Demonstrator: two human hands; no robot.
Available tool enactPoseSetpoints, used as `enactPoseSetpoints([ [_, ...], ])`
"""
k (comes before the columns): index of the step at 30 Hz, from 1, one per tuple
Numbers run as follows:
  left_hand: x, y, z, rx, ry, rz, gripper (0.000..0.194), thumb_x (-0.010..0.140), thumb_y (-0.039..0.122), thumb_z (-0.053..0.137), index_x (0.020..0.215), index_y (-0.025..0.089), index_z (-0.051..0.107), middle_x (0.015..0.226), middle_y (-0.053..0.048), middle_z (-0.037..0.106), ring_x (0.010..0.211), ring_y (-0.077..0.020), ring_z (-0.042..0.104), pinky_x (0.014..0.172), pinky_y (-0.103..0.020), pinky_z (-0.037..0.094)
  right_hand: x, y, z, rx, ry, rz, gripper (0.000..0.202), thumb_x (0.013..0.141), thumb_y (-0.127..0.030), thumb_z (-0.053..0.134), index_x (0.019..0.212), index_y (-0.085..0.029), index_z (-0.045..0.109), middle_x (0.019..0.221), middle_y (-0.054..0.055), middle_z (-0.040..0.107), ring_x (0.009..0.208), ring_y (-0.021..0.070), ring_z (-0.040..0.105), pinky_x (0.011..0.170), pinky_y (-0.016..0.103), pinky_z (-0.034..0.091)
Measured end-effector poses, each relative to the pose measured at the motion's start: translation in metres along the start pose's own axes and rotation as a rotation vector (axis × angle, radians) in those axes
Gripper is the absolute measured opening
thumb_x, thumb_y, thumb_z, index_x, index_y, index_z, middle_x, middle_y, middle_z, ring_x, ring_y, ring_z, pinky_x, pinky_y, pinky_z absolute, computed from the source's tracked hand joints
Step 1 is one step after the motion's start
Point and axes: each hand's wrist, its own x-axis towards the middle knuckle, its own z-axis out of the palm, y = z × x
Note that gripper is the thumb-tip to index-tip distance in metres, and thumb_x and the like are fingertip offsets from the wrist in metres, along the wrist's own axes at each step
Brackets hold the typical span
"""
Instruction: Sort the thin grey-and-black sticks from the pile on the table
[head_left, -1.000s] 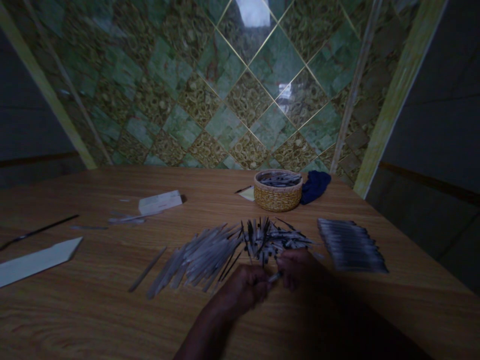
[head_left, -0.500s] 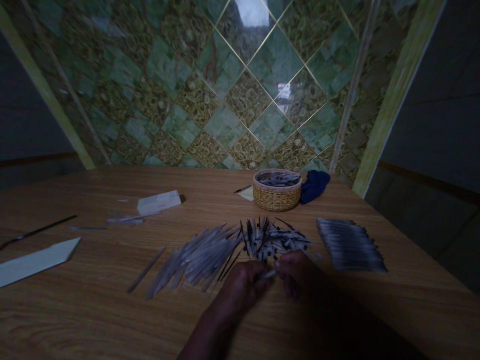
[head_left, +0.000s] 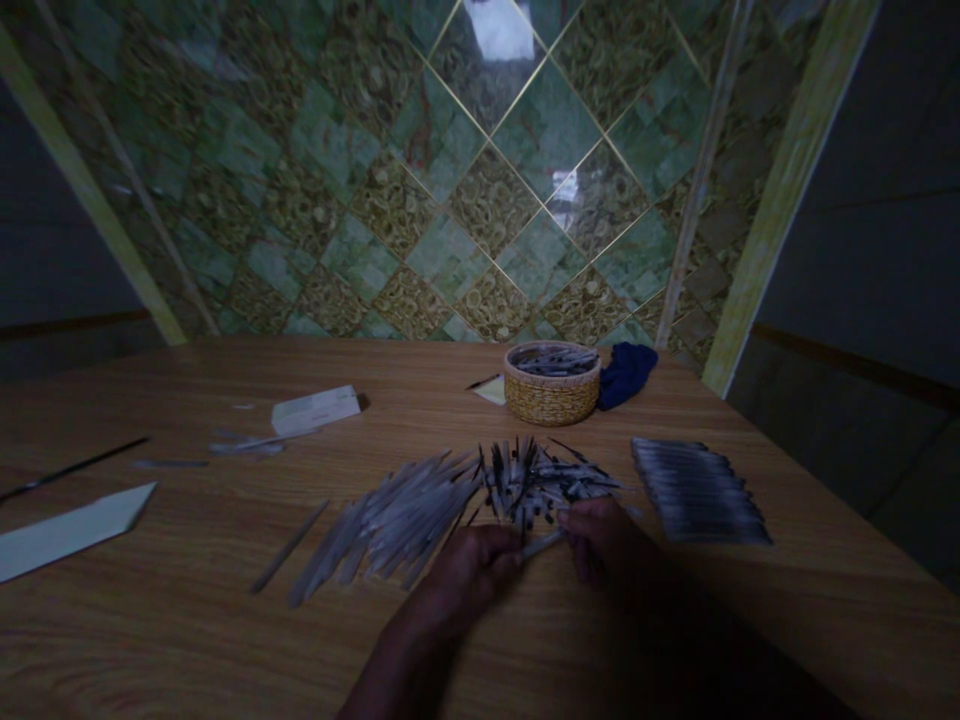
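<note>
The head view looked down on a wooden table (head_left: 187,620) in dim light, with a green and gold tiled wall behind it. The left hand (head_left: 476,570) and the right hand (head_left: 600,535) met near the table's front middle, both closed on a single pale thin stick (head_left: 541,544) that bridged the gap between them, the left fingers pinching one end and the right fingers the other. The stick was held just above the table, tilted slightly up toward the right.

Just beyond the hands lay a loose pile of dark-tipped sticks (head_left: 544,480), crossing each other in every direction. To its left, touching it, a fanned heap of pale sticks (head_left: 390,520) stretched toward the near left, and one lone stick (head_left: 289,547) lay apart from that heap on its left side. To the right of the hands, well clear of the loose pile, a neat row of sticks (head_left: 697,490) lay side by side.

Farther back stood a round woven basket (head_left: 551,395) with more sticks inside it. A dark blue cloth (head_left: 626,372) touched the basket's right side, and a small yellowish slip (head_left: 491,390) lay just to its left. On the left part of the table sat a small white box (head_left: 315,409), a long white strip with a pointed end (head_left: 67,530), and a thin dark rod (head_left: 71,467).
</note>
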Motion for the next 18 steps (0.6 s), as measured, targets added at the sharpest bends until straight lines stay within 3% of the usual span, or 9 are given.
enactPoseSetpoints([
  [5,0.003,-0.002,0.003,0.172,0.103,0.108,0.018,0.076,0.022,0.05,0.06,0.015,0.054,0.062,0.001,0.044,0.063,-0.0124,0.041,0.055,-0.023,0.029,0.001,0.001,-0.002,0.016,-0.01,-0.014,0.034,0.069,-0.05,0.052,0.056,-0.018,0.048,0.031,-0.004,0.052,0.022,0.0093,0.041,0.025,0.018,0.026],
  [10,0.004,0.002,0.004,0.343,0.18,0.167,0.013,0.073,0.018,0.051,0.062,0.015,0.057,0.065,-0.003,0.052,0.064,-0.0148,0.047,0.057,-0.025,0.031,0.001,-0.003,-0.002,0.029,-0.018,0.061,0.034,0.065,-0.051,0.055,0.056,-0.019,0.047,0.029,-0.004,0.05,0.021,0.0095,0.04,0.025,0.017,0.025],
  [14,0.005,0.001,0.005,0.405,0.188,0.18,0.011,0.073,0.018,0.051,0.065,0.016,0.059,0.066,-0.004,0.053,0.064,-0.0154,0.048,0.057,-0.025,0.032,-0.001,-0.008,-0.001,0.031,-0.003,0.074,0.034,0.067,-0.05,0.054,0.056,-0.019,0.047,0.029,-0.003,0.05,0.02,0.0087,0.038,0.025,0.017,0.024],
  [18,0.004,-0.004,0.001,0.325,0.129,0.155,0.008,0.071,0.018,0.053,0.068,0.017,0.06,0.069,-0.003,0.056,0.068,-0.0157,0.049,0.059,-0.025,0.033,0.001,-0.007,-0.004,0.02,0.019,0.071,0.033,0.069,-0.049,0.053,0.056,-0.019,0.047,0.03,-0.003,0.051,0.02,0.0084,0.037,0.024,0.017,0.023],
])
